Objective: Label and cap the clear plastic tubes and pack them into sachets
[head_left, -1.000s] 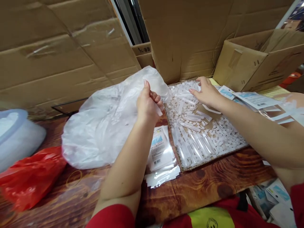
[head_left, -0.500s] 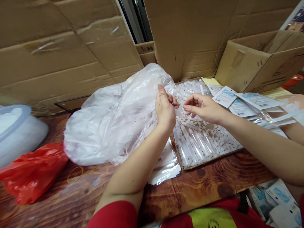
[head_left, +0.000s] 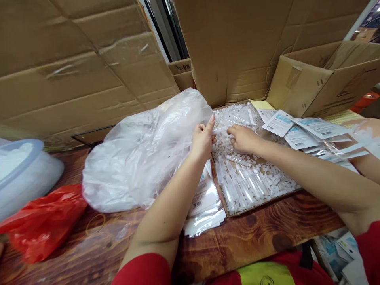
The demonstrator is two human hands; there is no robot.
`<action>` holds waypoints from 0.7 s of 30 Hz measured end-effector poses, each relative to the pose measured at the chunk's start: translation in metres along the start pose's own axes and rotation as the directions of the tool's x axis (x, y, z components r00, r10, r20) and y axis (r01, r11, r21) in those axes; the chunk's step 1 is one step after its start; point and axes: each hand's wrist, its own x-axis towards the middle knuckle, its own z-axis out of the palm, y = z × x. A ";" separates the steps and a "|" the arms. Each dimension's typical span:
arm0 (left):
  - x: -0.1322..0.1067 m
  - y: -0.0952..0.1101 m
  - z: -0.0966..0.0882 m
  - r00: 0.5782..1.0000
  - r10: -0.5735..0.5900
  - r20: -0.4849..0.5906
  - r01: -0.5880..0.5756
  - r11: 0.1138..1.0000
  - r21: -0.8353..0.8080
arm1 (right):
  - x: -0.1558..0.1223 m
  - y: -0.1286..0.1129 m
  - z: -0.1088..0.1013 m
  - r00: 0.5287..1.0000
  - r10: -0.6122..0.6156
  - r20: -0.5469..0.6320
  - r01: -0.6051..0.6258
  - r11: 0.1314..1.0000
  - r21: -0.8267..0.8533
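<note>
- A thin clear tube is up between the two hands, over the back left part of a flat cardboard tray.
- The left hand is closed on the left end of the tube, with its thumb pointing up.
- The right hand has its fingers bent in and close together by the right end of the tube. I cannot tell if they pinch it.
- Under the hands, the tray is full of little white bits.
- More long clear tubes lie side by side at the front of the tray.
- A pile of shiny packets with print on them sits just left of the tray, partly behind the left arm.
- More blue and white packets lie in a messy heap on the right, above the right arm.
- A big, puffy see-through bag lies left of the left hand.
- Next come a crumpled red bag, a yellow loop and a pale tub.
- It all rests on a brown wooden table.
- An open cardboard box stands at the back right, and big cardboard sheets stand behind everything.
</note>
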 end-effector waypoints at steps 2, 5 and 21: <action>-0.001 0.001 0.000 1.000 0.028 0.010 -0.028 0.999 0.021 | -0.005 0.006 -0.009 0.994 0.032 -0.105 -0.016 0.989 0.146; -0.003 -0.002 0.000 0.988 0.153 0.011 -0.153 0.982 0.113 | -0.017 0.008 -0.022 0.971 0.094 -0.222 0.031 0.866 0.500; -0.034 0.001 -0.002 0.656 0.104 0.748 -0.640 0.602 0.478 | -0.073 0.009 -0.031 0.966 0.224 -0.127 0.039 0.361 0.932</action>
